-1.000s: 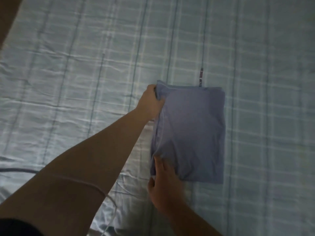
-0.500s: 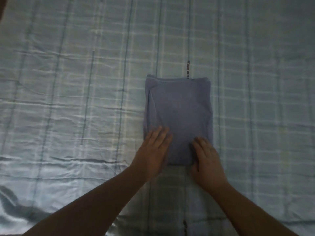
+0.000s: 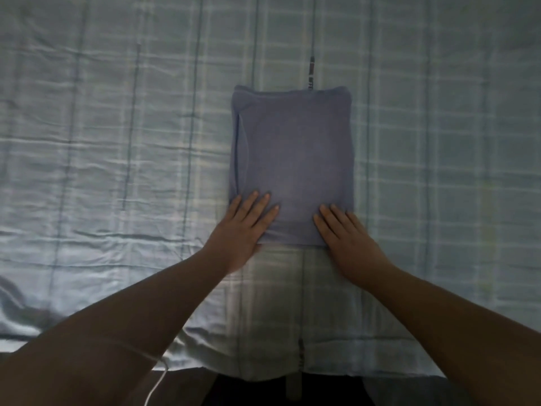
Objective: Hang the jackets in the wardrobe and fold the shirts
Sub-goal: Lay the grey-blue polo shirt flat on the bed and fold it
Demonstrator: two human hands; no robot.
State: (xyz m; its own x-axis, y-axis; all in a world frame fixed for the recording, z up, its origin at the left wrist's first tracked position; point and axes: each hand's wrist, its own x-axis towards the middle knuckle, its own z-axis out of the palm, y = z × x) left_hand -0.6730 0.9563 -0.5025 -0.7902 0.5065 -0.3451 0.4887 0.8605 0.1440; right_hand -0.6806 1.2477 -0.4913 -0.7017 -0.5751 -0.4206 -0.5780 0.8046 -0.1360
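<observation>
Where the view is cut off: the bed (image 3: 117,142) runs out of sight ahead of the hands and to both sides. Both forearms leave at the bottom corners.
Too dim to tell: behind the wrists, below the bed's near edge, lies a dark patch (image 3: 248,391) that cannot be identified.
Partly hidden: a thin white cable (image 3: 158,382) slips under the left forearm and leaves at the bottom, with neither end seen.
Unreadable: a small striped strip (image 3: 311,73) lies past the shirt's far edge, ahead of the gap between the hands. Whether it belongs to the shirt or the sheet cannot be told.
Bed cover: a pale blue-grey checked sheet with thin darker lines and a slight sheen. Long shallow wrinkles run mostly outward of the left grip.
Shirt (image 3: 292,148): matte blue-violet cloth folded into an upright rectangle. It lies flat on the bed and reaches away from the fingertips. Its far corners are soft and rounded, and a layered fold runs along the side ahead of the left grip.
Left grip (image 3: 243,230): fingers straight and slightly spread, laid palm-down on the shirt's near left corner and clasping nothing.
Right grip (image 3: 348,238): likewise flat and spread on the near right corner.
Edges: the shirt's near hem shows straight between the two grips.
Room: sheet stretches wide outward of either grip, and from the wrists back to the bed's near edge.
</observation>
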